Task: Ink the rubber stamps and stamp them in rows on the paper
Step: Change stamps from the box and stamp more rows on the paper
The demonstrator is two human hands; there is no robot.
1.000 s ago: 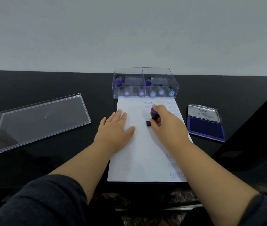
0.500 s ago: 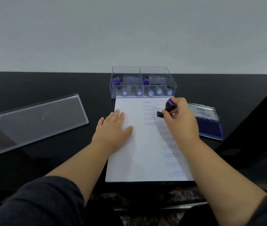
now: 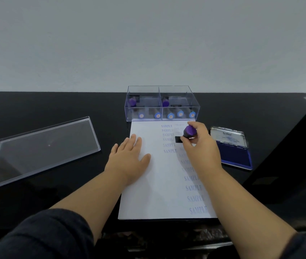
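A glossy black table (image 3: pixel 55 202) runs back to a pale wall and carries everything here. The right hand (image 3: pixel 201 148) grips a purple-handled stamp (image 3: pixel 188 133), and under that grip lies the white sheet of paper (image 3: pixel 154 193), flat on the table, stretching from the grip toward the near edge. Just beyond the grip, touching the paper's far edge, stands a clear plastic box (image 3: pixel 161 94) with two compartments. Just right of the grip, beside the paper, sits an open blue ink pad (image 3: pixel 232 156), its lid tilted up. Well to the left of the grip, apart from the paper, lies a clear plastic lid (image 3: pixel 42 150).
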